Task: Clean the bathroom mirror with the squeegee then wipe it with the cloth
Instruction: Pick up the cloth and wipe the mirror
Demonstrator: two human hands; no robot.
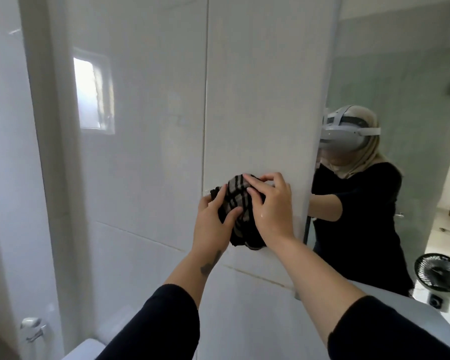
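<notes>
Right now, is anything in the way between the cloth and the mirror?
Nothing visible is. Both hands, left hand and right hand, hold the bunched striped cloth in front of the white tiled wall; the mirror lies just to its right, with open space between.

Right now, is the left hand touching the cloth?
Touching. The head view shows the left hand with its fingers curled over the striped cloth, and the right hand grips it too.

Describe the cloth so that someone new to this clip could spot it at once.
Start at the white tiled wall that fills the middle of the view, left of the mirror. Low on it, both hands meet: the left hand and the right hand hold a bunched cloth between them. It is the only dark, patterned thing there, black with beige stripes.
</notes>
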